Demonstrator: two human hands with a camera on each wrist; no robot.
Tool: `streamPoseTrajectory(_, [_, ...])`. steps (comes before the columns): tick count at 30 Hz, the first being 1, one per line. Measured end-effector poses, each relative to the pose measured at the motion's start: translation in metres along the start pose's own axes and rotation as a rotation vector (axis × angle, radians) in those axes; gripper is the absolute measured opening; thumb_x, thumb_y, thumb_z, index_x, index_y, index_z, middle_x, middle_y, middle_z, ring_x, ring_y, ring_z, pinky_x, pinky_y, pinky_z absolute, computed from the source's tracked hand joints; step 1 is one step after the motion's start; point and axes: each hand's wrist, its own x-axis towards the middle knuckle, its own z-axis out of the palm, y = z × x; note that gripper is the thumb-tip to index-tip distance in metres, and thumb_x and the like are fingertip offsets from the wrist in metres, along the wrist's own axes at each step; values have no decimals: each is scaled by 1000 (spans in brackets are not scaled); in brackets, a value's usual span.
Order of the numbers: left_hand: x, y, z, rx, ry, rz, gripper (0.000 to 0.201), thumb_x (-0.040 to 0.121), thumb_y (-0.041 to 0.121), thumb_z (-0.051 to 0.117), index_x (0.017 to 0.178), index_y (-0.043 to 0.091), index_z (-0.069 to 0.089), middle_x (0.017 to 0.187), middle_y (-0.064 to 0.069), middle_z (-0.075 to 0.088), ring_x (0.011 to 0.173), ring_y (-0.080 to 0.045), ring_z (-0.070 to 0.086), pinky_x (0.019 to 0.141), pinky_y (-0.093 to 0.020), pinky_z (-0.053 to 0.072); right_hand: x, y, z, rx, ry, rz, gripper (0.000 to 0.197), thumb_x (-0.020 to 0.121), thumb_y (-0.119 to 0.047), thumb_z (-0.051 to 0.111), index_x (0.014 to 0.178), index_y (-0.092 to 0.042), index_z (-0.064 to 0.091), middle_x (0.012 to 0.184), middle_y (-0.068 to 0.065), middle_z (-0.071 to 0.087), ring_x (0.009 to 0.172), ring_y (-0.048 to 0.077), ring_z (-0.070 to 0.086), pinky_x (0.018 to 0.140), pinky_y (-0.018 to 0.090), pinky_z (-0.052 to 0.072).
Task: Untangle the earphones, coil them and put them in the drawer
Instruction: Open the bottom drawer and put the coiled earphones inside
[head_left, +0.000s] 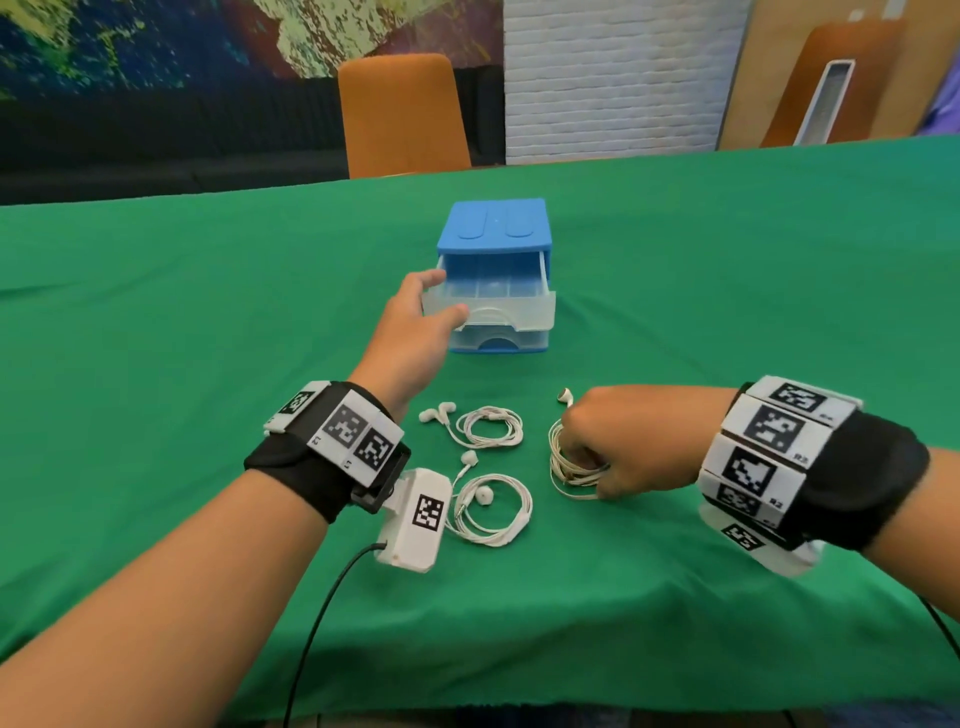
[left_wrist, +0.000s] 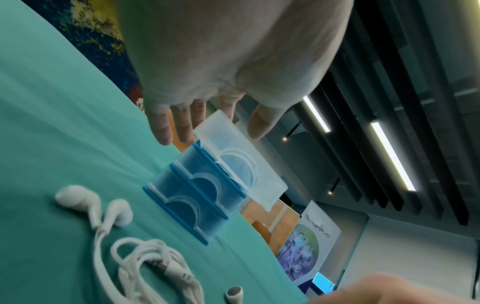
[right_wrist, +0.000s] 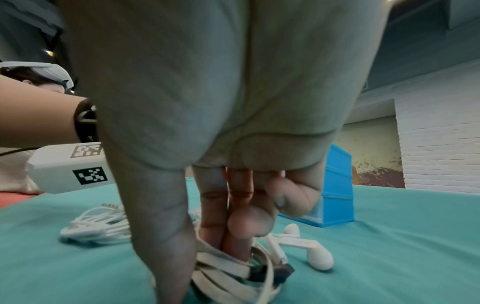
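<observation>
Green cloth covers the bench (head_left: 727, 270), where a small blue plastic drawer unit (head_left: 493, 223) stands with its clear top drawer (head_left: 488, 301) pulled out. Left hand (head_left: 415, 322), fingers relaxed and spread, touches that drawer's near left corner. Nearer than the unit, right hand (head_left: 618, 441) pinches a coiled cream earphone cable (head_left: 563, 467); two white coiled earphones (head_left: 488, 426) lie beside it. Lifted carelessly, the pinched coil could spring loose and snag.
</observation>
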Motion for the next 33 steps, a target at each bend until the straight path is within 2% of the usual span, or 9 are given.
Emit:
streamPoseTrajectory(6, [4,1,-6,1,1,-11,42,99,31,57,140,31,49,144,-4,47,133,-21,46,106,-37,38,-2,-4,8,-39,-12,-16,12,78,-15,57,77,-3,54,80,17,61,61,28,44,58,40,46])
streamPoseTrajectory(8, [4,2,-8,-15,4,-14,38,100,33,56,138,31,50,143,-5,48,133,-22,46,106,-41,40,-3,-4,11,-13,-12,-32,12,79,-17,56,80,-6,53,84,14,61,65,29,49,62,42,49])
streamPoseTrajectory(10, [3,3,-9,-41,15,-7,35,101,33,55,135,30,52,142,-7,49,134,-21,46,100,-38,40,-6,-2,12,34,-8,-46,11,82,-20,55,81,-9,52,84,11,59,71,30,54,65,44,50])
streamPoseTrajectory(13, [3,2,-11,-50,25,15,34,100,32,56,134,29,53,142,-7,49,131,-18,48,96,-33,37,-9,7,9,181,44,-60,12,83,-23,55,75,-14,50,74,7,57,66,27,50,65,45,47])
streamPoseTrajectory(17, [3,3,-14,2,38,56,36,99,29,58,135,29,53,140,-4,47,126,-18,51,97,-31,38,-17,20,-14,410,83,-26,15,87,-20,63,76,-16,54,67,1,54,59,14,40,60,33,38])
streamPoseTrajectory(22, [0,5,-16,46,22,101,35,98,25,59,134,27,56,139,-3,46,123,-13,48,104,-31,37,-19,35,-32,769,109,-41,3,86,-16,67,85,-14,68,72,2,64,65,10,50,63,30,41])
streamPoseTrajectory(26, [-5,4,-17,110,-8,135,36,99,25,60,134,28,55,139,-2,43,122,-12,43,112,-34,34,-17,42,-36,890,122,-34,11,87,-15,66,79,-9,64,65,-2,58,57,9,46,55,21,38])
streamPoseTrajectory(30, [-7,5,-20,151,-17,168,36,98,24,60,133,29,55,135,-1,43,123,-13,44,109,-32,34,-17,45,-42,980,149,-44,10,86,-10,68,77,-8,63,66,6,60,56,11,50,54,21,40])
streamPoseTrajectory(33, [-8,6,-21,230,26,259,34,95,22,63,127,30,58,126,1,45,123,-18,46,105,-32,36,-18,48,-53,997,186,-59,16,92,2,64,78,-7,63,63,2,60,53,9,50,53,21,40])
